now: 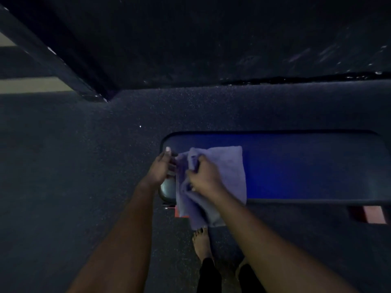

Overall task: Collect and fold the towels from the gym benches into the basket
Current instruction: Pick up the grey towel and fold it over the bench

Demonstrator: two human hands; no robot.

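A pale lilac towel (227, 166) lies across the left end of a blue padded gym bench (306, 163), with its near part hanging over the bench's front edge. My right hand (204, 176) is closed on a bunched fold of the towel near its left side. At the towel's left edge my left hand (163, 167) touches the cloth with fingers partly curled. No basket shows in the view.
Dark speckled rubber flooring (84, 166) surrounds the bench. A dark machine frame (63, 56) runs diagonally at upper left. Red frame parts (368, 214) show under the bench. My bare foot (202, 242) stands just below the hanging towel.
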